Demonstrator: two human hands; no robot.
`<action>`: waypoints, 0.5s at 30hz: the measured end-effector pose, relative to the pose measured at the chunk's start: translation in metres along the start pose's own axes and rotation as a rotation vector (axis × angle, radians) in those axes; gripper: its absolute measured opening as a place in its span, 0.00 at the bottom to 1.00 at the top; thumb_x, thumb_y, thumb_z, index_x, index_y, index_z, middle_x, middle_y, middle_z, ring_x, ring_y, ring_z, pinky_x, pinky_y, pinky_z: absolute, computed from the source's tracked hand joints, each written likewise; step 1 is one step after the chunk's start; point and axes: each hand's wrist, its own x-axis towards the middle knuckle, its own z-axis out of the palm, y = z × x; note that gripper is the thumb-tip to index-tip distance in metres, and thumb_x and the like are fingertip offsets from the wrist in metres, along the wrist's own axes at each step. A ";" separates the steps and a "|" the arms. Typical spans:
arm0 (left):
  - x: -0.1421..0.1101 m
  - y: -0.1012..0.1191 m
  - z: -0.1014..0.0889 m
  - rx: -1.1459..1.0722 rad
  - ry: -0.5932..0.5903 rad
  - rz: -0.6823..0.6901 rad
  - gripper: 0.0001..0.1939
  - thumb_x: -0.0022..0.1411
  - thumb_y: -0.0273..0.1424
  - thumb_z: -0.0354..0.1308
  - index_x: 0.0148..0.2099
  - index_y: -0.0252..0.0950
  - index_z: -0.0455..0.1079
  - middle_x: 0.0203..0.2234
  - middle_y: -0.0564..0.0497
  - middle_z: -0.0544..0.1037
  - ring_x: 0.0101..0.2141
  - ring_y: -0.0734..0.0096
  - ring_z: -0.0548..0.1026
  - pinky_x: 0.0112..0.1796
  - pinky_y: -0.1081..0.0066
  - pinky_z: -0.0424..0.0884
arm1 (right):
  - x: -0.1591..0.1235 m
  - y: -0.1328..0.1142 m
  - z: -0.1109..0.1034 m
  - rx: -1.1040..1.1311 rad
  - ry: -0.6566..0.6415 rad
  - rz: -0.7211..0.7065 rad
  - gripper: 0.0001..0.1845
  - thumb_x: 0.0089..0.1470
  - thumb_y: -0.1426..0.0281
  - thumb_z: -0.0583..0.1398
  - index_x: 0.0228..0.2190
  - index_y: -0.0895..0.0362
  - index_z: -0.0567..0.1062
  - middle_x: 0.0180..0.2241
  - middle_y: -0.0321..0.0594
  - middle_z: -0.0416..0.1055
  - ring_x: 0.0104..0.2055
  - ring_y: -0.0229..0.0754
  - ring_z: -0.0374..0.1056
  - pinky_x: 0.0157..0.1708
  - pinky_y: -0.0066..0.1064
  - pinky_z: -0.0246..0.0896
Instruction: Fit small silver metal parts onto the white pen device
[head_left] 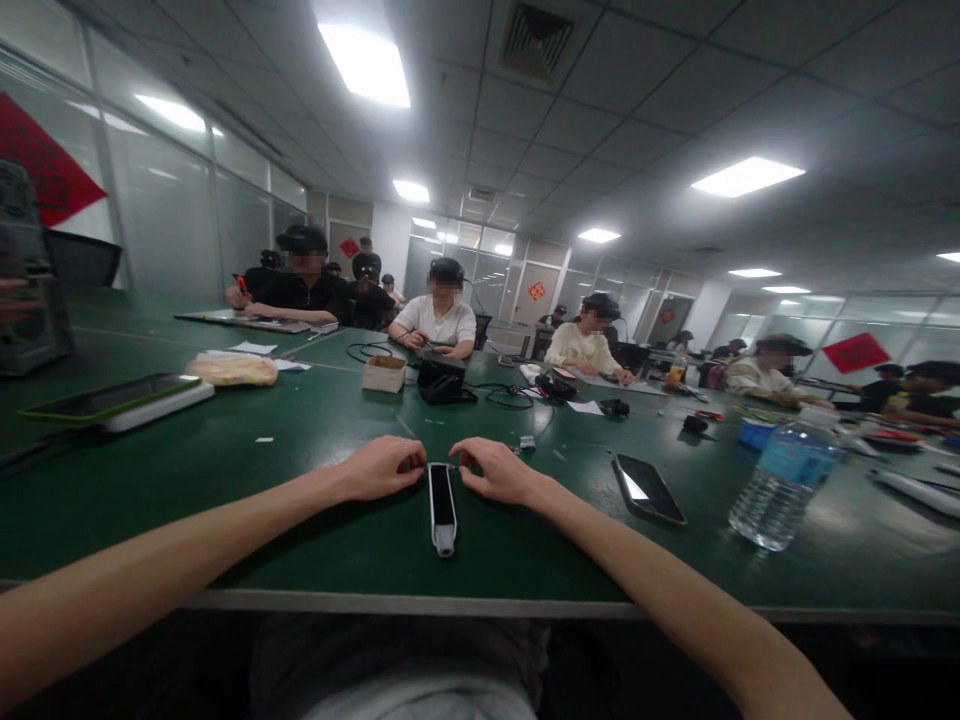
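Note:
A slim white device with a black top face (443, 505) lies on the green table in front of me, its narrow grey tip toward me. My left hand (381, 468) rests at the left of its far end, fingers curled in. Opposite it, my right hand (493, 470) is bent inward, thumb and forefinger close to the device's far right corner. A tiny dark bit shows at the right fingertips, too small to name. Whether either hand touches the device I cannot tell. A small metallic piece (527, 442) lies just beyond my right hand.
At right are a phone (650, 488) and a water bottle (787, 485). Ahead stand a small carton (384, 374) and a black device (442, 378) with cables. A green-edged phone (112, 398) lies at left. Several people sit around the table.

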 end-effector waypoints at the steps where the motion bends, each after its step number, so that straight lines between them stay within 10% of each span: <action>1: 0.000 0.000 0.000 0.000 0.000 0.001 0.11 0.61 0.34 0.52 0.42 0.36 0.71 0.32 0.49 0.77 0.32 0.68 0.75 0.33 0.72 0.67 | 0.000 0.000 0.000 0.002 0.000 -0.003 0.14 0.53 0.75 0.56 0.43 0.61 0.70 0.37 0.44 0.71 0.37 0.39 0.66 0.40 0.31 0.62; 15: -0.001 0.001 0.000 0.007 0.005 -0.006 0.11 0.61 0.34 0.51 0.41 0.36 0.71 0.33 0.49 0.78 0.33 0.67 0.75 0.33 0.72 0.68 | 0.000 -0.001 -0.001 0.018 -0.013 -0.021 0.13 0.53 0.76 0.57 0.43 0.60 0.70 0.36 0.42 0.71 0.36 0.38 0.66 0.40 0.31 0.62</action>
